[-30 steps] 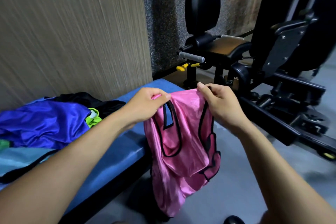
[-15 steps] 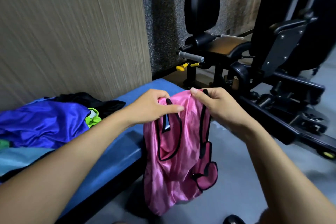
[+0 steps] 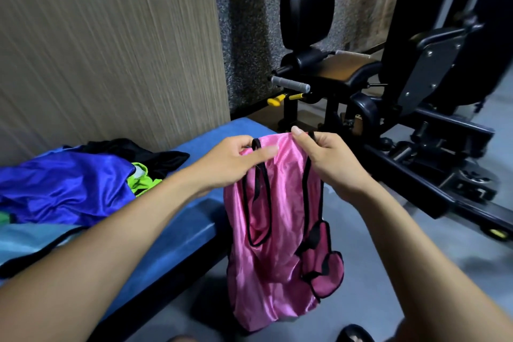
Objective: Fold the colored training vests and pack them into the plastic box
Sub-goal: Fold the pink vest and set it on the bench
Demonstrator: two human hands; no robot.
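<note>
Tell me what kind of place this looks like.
Most likely a gym. A black weight machine with a padded seat and backrest stands on a grey floor, and colored training vests, one blue and one pink, are by a blue padded bench.

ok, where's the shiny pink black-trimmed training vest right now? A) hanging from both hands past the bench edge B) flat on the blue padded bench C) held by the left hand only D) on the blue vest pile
A: the left hand and right hand each pinch the top edge of the shiny pink black-trimmed training vest, which hangs down beside the end of the blue padded bench, above the grey floor.
</note>
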